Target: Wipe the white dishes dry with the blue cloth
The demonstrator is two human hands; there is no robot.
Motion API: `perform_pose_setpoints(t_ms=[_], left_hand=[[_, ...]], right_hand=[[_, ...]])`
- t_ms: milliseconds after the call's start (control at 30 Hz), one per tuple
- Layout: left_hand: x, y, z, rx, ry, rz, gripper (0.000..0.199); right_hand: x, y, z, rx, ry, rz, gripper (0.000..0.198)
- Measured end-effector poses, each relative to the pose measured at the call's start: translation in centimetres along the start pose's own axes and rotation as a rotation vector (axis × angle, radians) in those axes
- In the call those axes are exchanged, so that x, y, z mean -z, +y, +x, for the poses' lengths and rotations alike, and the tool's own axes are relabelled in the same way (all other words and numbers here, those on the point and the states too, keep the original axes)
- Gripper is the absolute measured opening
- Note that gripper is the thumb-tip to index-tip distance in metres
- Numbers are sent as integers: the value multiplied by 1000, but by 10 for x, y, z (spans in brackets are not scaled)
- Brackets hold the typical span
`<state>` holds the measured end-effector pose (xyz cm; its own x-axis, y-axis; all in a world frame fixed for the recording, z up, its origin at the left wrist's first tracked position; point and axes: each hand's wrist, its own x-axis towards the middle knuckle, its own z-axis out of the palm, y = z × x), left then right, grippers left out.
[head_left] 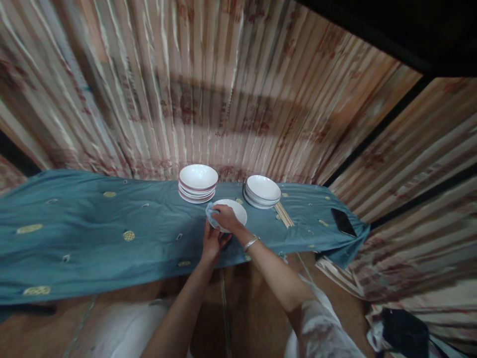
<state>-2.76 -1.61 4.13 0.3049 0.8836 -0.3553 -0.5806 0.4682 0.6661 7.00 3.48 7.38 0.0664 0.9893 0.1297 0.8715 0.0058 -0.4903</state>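
Right arm (276, 274) foremost; right fingers (221, 214) clamped on blue cloth (210, 213) at left rim of bowl (237, 211), left fingers (207, 231) gripping near edge.

This place seems to be a home, probably a simple living room or a sleeping corner; which room exactly, one cannot tell. Striped curtains (208, 99) with reddish prints hang close around, and dark bars (377, 133) stand against them like a frame. The long table wears a soft teal cloth (156, 214) with yellow figures. The ordinary tableware also speaks for a household: a white dish (239, 214), stacked bowls (198, 178) and chopsticks (284, 215). Below is a brown floor (242, 308) with pale joints.
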Motion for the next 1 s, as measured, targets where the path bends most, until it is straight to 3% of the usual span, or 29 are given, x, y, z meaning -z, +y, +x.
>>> perform_pose_setpoints(t_ms=[200, 467, 733, 1000], left_hand=[[1, -1, -1, -17, -22, 18, 72], [3, -5, 3, -12, -20, 15, 76], [1, -4, 2, -3, 3, 9, 74], [-5, -3, -2, -10, -3, 5, 70]], right_hand=[[6, 3, 13, 50, 36, -170, 25], [25, 20, 16, 92, -68, -496, 27], [45, 35, -10, 142, -117, -660, 32], [58, 42, -42, 134, -188, -624, 26]])
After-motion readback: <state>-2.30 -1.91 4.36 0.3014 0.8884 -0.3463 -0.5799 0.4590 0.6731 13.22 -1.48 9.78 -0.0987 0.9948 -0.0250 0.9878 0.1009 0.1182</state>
